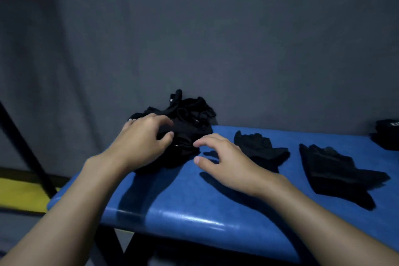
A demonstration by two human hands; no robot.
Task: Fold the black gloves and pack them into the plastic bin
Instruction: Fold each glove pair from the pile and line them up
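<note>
Two flat gloves (pixel 336 166) lie on the tabletop (pixel 194 211) right of the right hand (pixel 228 164), which hovers loosely curled, holding nothing. The left hand (pixel 142 138) grips the glove pile (pixel 190 119). No bin clearly visible; folding looks barely started and all packing is left.

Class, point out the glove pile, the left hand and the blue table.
glove pile (pixel 190 127): head view, middle of the heap.
left hand (pixel 142 138): head view, back of the hand.
blue table (pixel 194 207): head view, bare front part.
</note>
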